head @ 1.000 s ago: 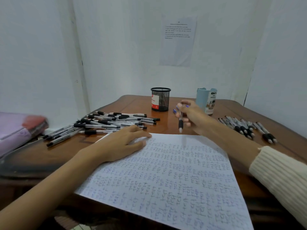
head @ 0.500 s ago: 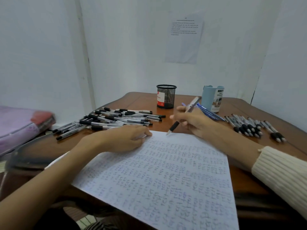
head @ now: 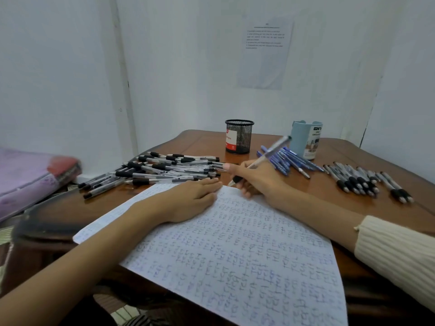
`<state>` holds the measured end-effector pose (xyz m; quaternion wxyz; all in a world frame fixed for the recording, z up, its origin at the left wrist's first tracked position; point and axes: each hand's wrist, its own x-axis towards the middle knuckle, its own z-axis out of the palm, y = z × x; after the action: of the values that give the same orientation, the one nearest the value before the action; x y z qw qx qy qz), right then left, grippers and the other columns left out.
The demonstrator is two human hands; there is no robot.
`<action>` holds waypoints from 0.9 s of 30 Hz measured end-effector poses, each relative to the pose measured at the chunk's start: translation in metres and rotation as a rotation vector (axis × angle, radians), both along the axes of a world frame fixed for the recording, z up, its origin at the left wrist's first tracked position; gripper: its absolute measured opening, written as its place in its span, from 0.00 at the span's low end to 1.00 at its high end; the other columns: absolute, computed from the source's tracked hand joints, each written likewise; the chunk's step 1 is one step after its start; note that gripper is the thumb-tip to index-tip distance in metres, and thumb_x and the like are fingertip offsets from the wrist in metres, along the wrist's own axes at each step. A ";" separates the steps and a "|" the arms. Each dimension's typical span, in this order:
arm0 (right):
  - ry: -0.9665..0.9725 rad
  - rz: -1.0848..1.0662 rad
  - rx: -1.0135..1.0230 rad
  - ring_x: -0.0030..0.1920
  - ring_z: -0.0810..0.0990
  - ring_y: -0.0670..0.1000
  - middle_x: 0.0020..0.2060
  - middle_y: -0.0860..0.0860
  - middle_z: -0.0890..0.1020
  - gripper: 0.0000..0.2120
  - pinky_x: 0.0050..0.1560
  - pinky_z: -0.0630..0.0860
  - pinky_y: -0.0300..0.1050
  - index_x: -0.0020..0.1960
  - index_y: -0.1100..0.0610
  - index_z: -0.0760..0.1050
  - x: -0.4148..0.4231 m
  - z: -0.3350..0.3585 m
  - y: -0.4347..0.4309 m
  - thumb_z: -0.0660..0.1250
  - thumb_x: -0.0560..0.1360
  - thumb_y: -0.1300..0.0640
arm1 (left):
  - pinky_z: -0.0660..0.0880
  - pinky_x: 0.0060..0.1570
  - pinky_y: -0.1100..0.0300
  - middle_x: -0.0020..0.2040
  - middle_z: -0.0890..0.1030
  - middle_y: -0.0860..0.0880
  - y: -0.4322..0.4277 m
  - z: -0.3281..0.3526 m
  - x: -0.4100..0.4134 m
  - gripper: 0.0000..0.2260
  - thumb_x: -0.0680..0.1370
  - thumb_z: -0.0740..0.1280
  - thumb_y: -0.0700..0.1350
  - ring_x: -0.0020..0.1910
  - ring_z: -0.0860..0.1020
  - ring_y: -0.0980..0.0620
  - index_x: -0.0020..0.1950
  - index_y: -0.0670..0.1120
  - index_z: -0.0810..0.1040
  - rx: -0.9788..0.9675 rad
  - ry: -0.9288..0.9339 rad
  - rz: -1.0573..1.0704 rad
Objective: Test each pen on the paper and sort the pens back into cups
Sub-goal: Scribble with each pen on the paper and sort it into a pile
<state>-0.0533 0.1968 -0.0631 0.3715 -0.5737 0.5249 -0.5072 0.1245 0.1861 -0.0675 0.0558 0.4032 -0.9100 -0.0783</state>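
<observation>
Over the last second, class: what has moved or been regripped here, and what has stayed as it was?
The right hand, gripping the pen throughout, tilted it from hanging tip-down into a slanted writing hold and lowered its tip to the far edge of the paper. The left hand stayed resting on the paper; the loose pens, mesh cup and blue cup did not move.
</observation>
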 end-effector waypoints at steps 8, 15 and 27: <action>0.224 0.075 -0.148 0.19 0.71 0.42 0.18 0.47 0.73 0.18 0.21 0.67 0.31 0.28 0.56 0.68 0.005 -0.004 -0.007 0.69 0.74 0.56 | 0.49 0.72 0.63 0.76 0.55 0.56 -0.004 0.000 0.003 0.21 0.82 0.51 0.51 0.74 0.56 0.58 0.76 0.51 0.57 -0.007 0.046 -0.027; 0.310 0.039 -0.194 0.20 0.70 0.42 0.19 0.49 0.72 0.18 0.23 0.67 0.31 0.26 0.55 0.67 0.005 -0.006 -0.009 0.68 0.73 0.63 | 0.55 0.68 0.65 0.74 0.62 0.56 0.000 0.005 0.005 0.19 0.82 0.54 0.49 0.71 0.63 0.57 0.74 0.51 0.62 -0.052 0.053 -0.037; 0.251 0.050 -0.195 0.19 0.71 0.41 0.22 0.52 0.73 0.17 0.22 0.67 0.30 0.30 0.58 0.69 0.003 -0.007 -0.010 0.67 0.76 0.58 | 0.59 0.62 0.69 0.71 0.67 0.57 0.002 0.007 0.006 0.18 0.82 0.55 0.48 0.67 0.68 0.58 0.72 0.51 0.66 -0.115 0.054 -0.045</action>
<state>-0.0505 0.1870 -0.0697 0.2580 -0.6787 0.5011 -0.4708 0.1301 0.1882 -0.0601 0.1018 0.3764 -0.9201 -0.0378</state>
